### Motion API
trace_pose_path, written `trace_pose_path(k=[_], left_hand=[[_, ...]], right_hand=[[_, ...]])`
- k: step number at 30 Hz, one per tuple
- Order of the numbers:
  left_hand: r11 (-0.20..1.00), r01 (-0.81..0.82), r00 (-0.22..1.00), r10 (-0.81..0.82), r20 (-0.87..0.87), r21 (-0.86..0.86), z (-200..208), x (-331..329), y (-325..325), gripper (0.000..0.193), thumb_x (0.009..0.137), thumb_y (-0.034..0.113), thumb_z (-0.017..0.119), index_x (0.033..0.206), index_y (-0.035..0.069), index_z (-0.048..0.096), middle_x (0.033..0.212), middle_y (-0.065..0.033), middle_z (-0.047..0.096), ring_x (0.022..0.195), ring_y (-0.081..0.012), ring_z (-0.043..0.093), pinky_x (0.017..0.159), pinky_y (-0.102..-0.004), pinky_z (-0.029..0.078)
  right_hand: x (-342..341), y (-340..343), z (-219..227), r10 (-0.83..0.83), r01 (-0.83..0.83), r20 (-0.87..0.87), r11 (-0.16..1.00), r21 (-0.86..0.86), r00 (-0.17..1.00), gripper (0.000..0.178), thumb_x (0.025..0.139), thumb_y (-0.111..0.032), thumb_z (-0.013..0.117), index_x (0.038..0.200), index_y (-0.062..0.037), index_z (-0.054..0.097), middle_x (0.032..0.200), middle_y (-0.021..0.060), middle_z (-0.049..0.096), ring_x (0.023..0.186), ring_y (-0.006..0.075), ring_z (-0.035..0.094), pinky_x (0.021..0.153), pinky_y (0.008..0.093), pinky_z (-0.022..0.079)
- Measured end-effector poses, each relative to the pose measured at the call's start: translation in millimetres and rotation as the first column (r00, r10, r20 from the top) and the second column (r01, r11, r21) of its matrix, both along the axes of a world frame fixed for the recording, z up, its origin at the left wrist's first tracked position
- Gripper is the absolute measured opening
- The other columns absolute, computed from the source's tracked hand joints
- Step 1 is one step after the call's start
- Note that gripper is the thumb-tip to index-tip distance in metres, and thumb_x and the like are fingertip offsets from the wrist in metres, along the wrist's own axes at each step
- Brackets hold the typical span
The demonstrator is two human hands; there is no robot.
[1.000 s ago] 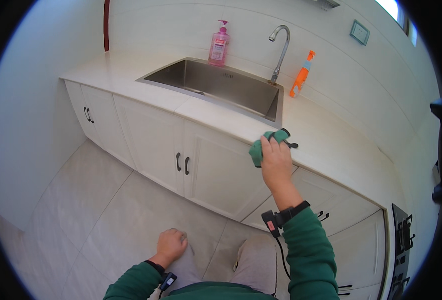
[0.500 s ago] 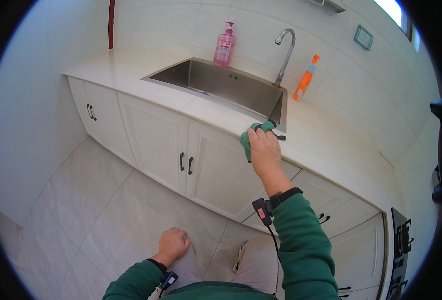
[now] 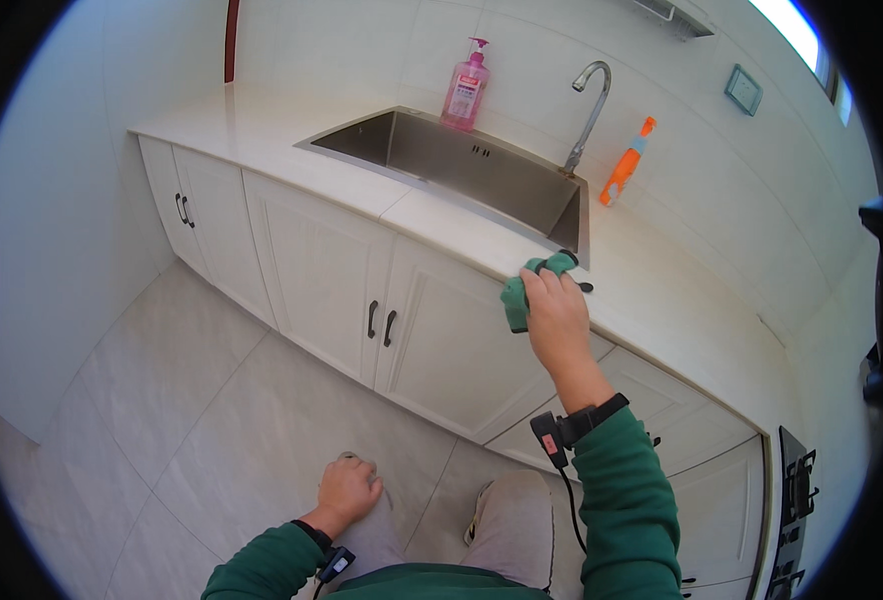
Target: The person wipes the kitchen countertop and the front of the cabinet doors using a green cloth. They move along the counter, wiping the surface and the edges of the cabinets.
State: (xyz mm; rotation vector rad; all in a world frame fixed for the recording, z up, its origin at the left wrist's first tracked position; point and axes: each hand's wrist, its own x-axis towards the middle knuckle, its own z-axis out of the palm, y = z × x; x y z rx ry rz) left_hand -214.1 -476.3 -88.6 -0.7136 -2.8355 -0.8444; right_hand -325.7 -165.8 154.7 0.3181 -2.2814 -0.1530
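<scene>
My right hand point(image 3: 559, 318) is closed on a bunched green cloth point(image 3: 518, 302) with dark edging. It presses the cloth on the counter's front edge, by the near right corner of the steel sink point(image 3: 522, 185). One flap of cloth hangs over the edge, and a small dark tab pokes out to the right of my fingers. My left hand point(image 3: 350, 492) is down low by my left leg with its fingers curled in, and I see nothing held in it. The fingertips are hidden from this view.
Behind the sink are a pink pump bottle point(image 3: 465, 92), a curved metal faucet point(image 3: 592, 110) and an orange bottle-like item point(image 3: 628, 163). The pale counter point(image 3: 702, 295) runs right toward a black gas hob point(image 3: 794, 500). White cabinet doors point(image 3: 312, 265) with dark handles stand below.
The view has shifted slightly. My right hand keeps its hold on the cloth and remains at the counter's edge near the sink corner. My left hand looks unmoved.
</scene>
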Motion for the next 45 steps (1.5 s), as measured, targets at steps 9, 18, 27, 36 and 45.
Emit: trace_pose_path(k=[9,18,27,36,45], left_hand=[[1.000,-0.007,0.998,0.007,0.064,0.003,3.8,-1.8,-2.1,0.022,0.077,0.027,0.066,0.089,0.008,0.066,0.086,-0.0103,0.065,0.089,-0.0307,0.061,0.080,-0.0450,0.047],[1.000,-0.009,0.996,0.011,0.091,-0.024,7.5,-2.9,1.4,0.026,0.078,0.026,0.065,0.097,0.009,0.068,0.084,-0.0097,0.065,0.088,-0.0301,0.062,0.079,-0.0443,0.047],[0.998,-0.034,0.999,0.035,0.026,-0.054,11.9,-1.3,13.6,0.016,0.077,0.024,0.063,0.080,0.008,0.068,0.082,-0.0115,0.065,0.081,-0.0317,0.063,0.071,-0.0461,0.050],[0.990,-0.060,0.997,0.066,0.037,-0.131,10.4,3.4,25.3,0.019,0.077,0.024,0.063,0.080,0.006,0.069,0.084,-0.0125,0.066,0.084,-0.0332,0.062,0.078,-0.0453,0.050],[0.980,-0.059,0.997,0.067,0.036,-0.190,13.1,7.0,39.8,0.021,0.079,0.024,0.060,0.079,0.005,0.069,0.086,-0.0141,0.067,0.086,-0.0341,0.062,0.078,-0.0463,0.050]], right_hand=[[-80.9,-68.6,1.0,0.113,-0.111,0.061,0.993,-0.032,0.992,0.036,0.067,-0.002,0.070,0.102,-0.0076,0.063,0.095,0.0088,0.062,0.091,0.0305,0.058,0.081,0.0386,0.048],[-122.6,-115.8,-9.4,0.165,-0.167,-0.023,0.980,-0.105,0.986,0.020,0.077,-0.006,0.060,0.096,-0.0082,0.063,0.090,0.0090,0.061,0.087,0.0314,0.058,0.079,0.0415,0.048],[-69.1,-59.6,-2.4,0.177,-0.173,0.017,0.974,-0.149,0.984,0.025,0.076,-0.002,0.059,0.100,-0.0100,0.064,0.093,0.0062,0.061,0.091,0.0288,0.058,0.079,0.0401,0.048],[34.9,53.5,0.2,0.070,-0.063,0.025,0.976,-0.208,0.997,0.038,0.068,0.001,0.068,0.103,-0.0114,0.063,0.098,0.0069,0.062,0.094,0.0303,0.058,0.082,0.0411,0.048],[163.3,197.3,-1.1,-0.136,0.141,0.039,0.922,-0.359,0.990,0.040,0.067,0.005,0.065,0.105,-0.0077,0.064,0.106,0.0137,0.064,0.103,0.0356,0.058,0.091,0.0429,0.047]])
